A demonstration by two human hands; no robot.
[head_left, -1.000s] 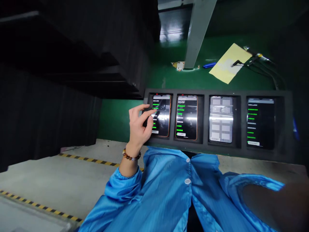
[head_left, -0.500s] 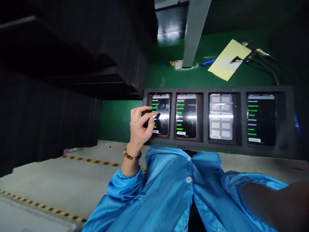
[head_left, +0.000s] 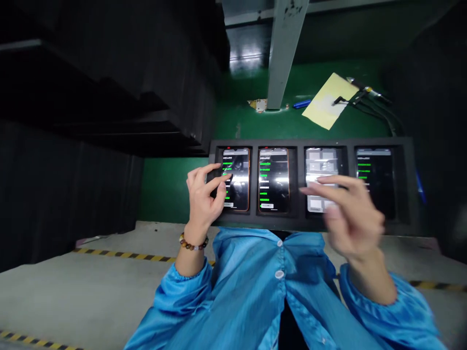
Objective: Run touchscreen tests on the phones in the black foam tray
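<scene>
A black tray (head_left: pixel 299 224) holds several smartphones side by side in its recesses. At the left edge of the leftmost phone (head_left: pixel 239 180), my left hand (head_left: pixel 206 192) hovers with fingers apart and nothing in it; whether a fingertip touches the screen I cannot tell. The second phone (head_left: pixel 273 180) shows a dark screen with green and white lines. My right hand (head_left: pixel 352 211), blurred by motion, is over the third phone (head_left: pixel 314 160), whose screen shows pale grey blocks. Its fingers are stretched out and hold nothing. Partly behind that hand lies the rightmost phone (head_left: pixel 381 170), also dark with green lines.
On the green bench (head_left: pixel 255 127) behind the tray lie a yellow paper (head_left: pixel 321 109), a blue pen (head_left: pixel 302 104), cables (head_left: pixel 375 109) and a small white metal piece (head_left: pixel 260 105) by a grey post (head_left: pixel 286 53). Dark stacked blocks (head_left: pixel 109 97) rise at the left.
My right hand has come from the lower right corner up over the third phone. My left hand stays by the leftmost phone. The whole view has shifted slightly.
</scene>
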